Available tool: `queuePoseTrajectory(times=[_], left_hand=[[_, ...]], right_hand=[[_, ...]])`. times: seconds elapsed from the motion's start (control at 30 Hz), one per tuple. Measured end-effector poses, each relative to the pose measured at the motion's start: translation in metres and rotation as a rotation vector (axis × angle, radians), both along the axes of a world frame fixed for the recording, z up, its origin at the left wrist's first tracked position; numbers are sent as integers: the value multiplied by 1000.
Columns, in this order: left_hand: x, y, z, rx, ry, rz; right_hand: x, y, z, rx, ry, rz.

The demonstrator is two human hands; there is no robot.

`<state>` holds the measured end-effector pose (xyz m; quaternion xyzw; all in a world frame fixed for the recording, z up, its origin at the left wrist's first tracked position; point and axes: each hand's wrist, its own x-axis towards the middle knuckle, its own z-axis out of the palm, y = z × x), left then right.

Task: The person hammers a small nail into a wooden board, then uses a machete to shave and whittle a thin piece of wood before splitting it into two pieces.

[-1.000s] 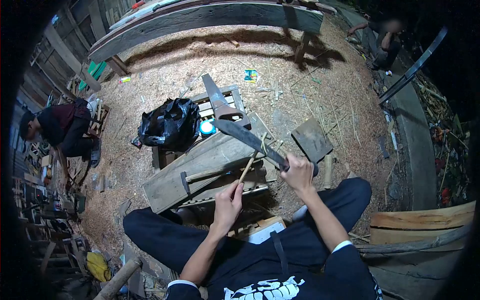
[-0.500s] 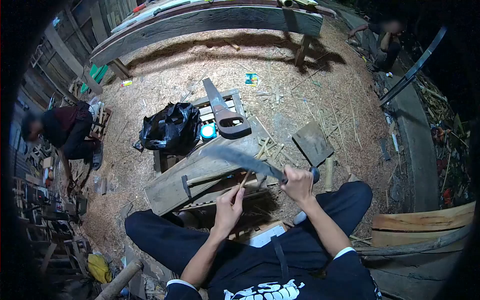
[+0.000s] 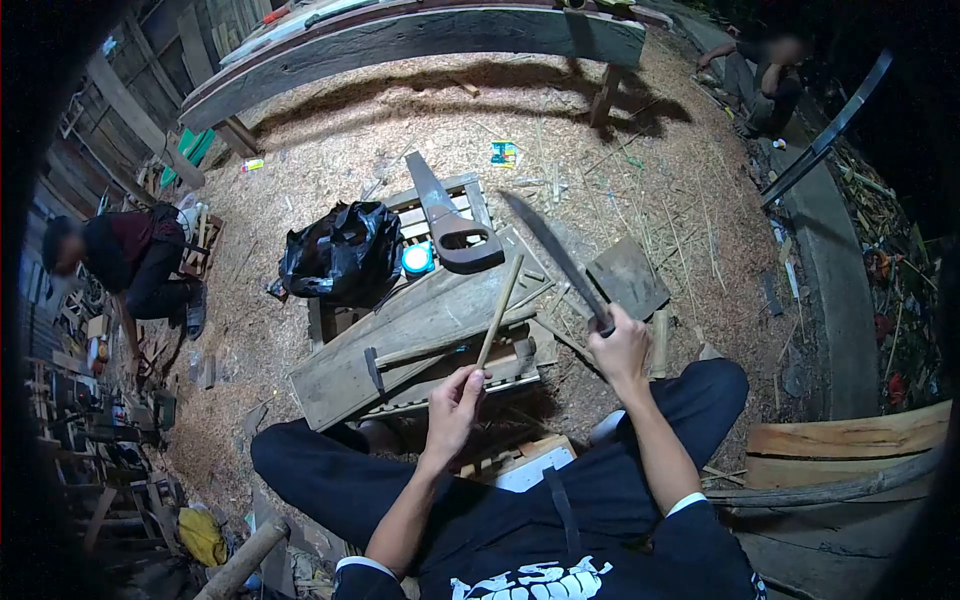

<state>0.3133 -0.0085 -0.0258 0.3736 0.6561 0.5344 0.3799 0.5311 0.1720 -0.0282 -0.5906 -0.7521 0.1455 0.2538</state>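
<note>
My left hand (image 3: 452,412) is closed round the lower end of a thin bamboo stick (image 3: 501,312), which slants up and away over the boards. My right hand (image 3: 620,350) grips the handle of a machete (image 3: 556,252); its long dark blade points up and to the left, apart from the stick. Under the stick lies a wide wooden board (image 3: 420,335) on a slatted crate. A hammer (image 3: 373,368) rests at the board's near left side. Beyond the board are a handsaw (image 3: 452,225), a blue tape measure (image 3: 417,259) and a black plastic bag (image 3: 342,255).
A square wood piece (image 3: 627,275) lies on the shavings-covered ground at right. A long wooden bench (image 3: 420,55) spans the back. One person (image 3: 130,255) crouches at left, another (image 3: 765,80) sits at far right. Planks (image 3: 850,440) lie by my right side.
The machete has swung away from the stick, its blade turning from leftward to up and away. My right hand has moved slightly right. The stick now stands clear in my left hand.
</note>
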Motion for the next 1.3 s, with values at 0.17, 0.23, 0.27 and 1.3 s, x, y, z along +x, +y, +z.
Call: queuePoseTrajectory(times=[0.17,0.23,0.27,1.3], left_hand=[[1,1,2,-43,-311,-12],[1,4,4,-48,-312,-18],[1,5,3,-36,-309,-22],[-6,-8,3,-54,110,75]], right_hand=[[6,-2,0,125,78,80],[4,-14,4,144,40,137],[2,-19,5,159,-1,192],[-14,-12,-6,-67,-16,78]])
